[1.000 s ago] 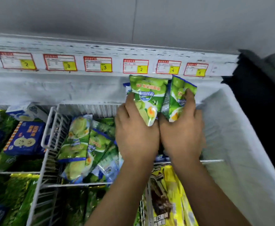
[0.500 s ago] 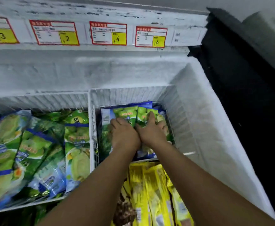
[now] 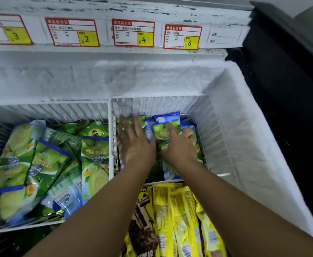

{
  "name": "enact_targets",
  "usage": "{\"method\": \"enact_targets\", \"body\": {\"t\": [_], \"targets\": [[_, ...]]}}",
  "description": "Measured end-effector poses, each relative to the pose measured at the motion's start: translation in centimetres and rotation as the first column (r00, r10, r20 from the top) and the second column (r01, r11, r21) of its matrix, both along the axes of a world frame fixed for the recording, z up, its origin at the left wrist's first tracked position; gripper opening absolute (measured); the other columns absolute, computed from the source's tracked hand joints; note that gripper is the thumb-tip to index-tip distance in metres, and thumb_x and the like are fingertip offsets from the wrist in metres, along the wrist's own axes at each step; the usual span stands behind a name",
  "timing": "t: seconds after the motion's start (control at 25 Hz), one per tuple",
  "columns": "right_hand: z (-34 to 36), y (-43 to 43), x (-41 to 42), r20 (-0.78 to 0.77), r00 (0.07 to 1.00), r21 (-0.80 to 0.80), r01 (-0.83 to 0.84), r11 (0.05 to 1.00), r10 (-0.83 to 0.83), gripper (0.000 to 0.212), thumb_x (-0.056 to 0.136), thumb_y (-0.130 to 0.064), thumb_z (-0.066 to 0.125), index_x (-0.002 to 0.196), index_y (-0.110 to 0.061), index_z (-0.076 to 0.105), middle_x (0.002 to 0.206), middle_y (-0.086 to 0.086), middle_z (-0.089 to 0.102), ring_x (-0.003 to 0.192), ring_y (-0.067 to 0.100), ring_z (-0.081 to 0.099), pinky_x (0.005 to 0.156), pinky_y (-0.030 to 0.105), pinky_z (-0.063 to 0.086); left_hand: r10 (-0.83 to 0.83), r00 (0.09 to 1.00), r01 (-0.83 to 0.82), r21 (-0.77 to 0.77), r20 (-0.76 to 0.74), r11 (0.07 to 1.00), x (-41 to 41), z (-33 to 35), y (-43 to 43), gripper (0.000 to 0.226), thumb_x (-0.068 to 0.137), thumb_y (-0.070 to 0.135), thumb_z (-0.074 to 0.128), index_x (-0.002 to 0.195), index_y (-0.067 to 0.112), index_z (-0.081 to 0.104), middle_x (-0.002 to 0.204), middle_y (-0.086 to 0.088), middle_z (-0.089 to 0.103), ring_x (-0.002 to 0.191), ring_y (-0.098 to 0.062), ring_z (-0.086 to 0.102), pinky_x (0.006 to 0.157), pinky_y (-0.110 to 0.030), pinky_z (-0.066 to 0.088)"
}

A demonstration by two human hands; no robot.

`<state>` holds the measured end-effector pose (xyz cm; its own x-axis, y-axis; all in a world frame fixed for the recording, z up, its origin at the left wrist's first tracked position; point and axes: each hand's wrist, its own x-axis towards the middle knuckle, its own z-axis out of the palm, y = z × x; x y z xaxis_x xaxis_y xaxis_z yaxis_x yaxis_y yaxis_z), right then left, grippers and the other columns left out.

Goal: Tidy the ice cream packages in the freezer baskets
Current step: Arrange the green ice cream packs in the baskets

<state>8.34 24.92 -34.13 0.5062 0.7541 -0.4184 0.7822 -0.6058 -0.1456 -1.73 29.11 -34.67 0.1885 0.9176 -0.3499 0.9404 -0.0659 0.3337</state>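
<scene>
1. The right rear wire basket (image 3: 161,105) of the frosted freezer (image 3: 115,78) holds the green-and-blue ice cream packages (image 3: 166,125), stood close together.
2. The left wire basket (image 3: 59,112) holds green packages (image 3: 94,151) lying jumbled and overlapping.
3. The near compartment holds yellow packages (image 3: 183,216) picturing a chocolate bar.
4. The left hand (image 3: 135,143) lies flat with its fingers spread, pressing on the packages at the right basket's left side.
5. The right hand (image 3: 179,145) rests on a green package, index finger stretched and the others bent; a pinch cannot be made out.
6. Red-framed price tags (image 3: 133,33) read 3, 2, 4 and 6.
</scene>
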Motion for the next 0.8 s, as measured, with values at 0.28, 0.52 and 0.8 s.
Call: {"method": "enact_targets", "body": {"t": [0.28,0.52,0.8], "targets": [[-0.3,0.2,2.6,0.4,0.907,0.1,-0.188,0.977,0.133,0.071,0.101,-0.045,0.035,0.155,-0.015,0.0,0.16,0.015,-0.012,0.147,0.035,-0.003,0.115,0.047,0.017,-0.312,0.939,0.295,-0.129,-0.145,0.947,-1.1,-2.5,0.0,0.064,0.103,0.042,0.016,0.146,0.024,-0.029,0.149,-0.008,-0.04,0.139,-0.028,-0.032,0.117,-0.047,-0.011],[-1.6,-0.5,3.1,0.014,0.982,-0.199,-0.182,0.963,0.189,0.071,0.1,-0.058,0.023,0.148,-0.036,-0.025,0.156,0.0,-0.033,0.146,0.022,-0.022,0.118,0.046,-0.001,-0.251,0.962,0.236,-0.137,-0.11,0.962,-0.8,-3.3,0.2,0.061,0.102,0.045,0.012,0.146,0.027,-0.027,0.15,-0.004,-0.038,0.14,-0.024,-0.032,0.116,-0.045,-0.016],[6.9,-2.1,-1.7,0.142,0.99,0.407,-0.034,0.913,-0.026,0.066,0.099,-0.029,0.042,0.154,-0.034,0.006,0.163,0.002,0.001,0.149,0.023,0.005,0.118,0.046,0.018,-0.269,0.926,0.171,0.34,0.265,0.925,0.1,5.7,-1.9,0.053,0.101,0.029,0.021,0.151,0.011,0.021,0.161,-0.006,0.006,0.148,-0.017,0.004,0.12,-0.032,0.005]]}}
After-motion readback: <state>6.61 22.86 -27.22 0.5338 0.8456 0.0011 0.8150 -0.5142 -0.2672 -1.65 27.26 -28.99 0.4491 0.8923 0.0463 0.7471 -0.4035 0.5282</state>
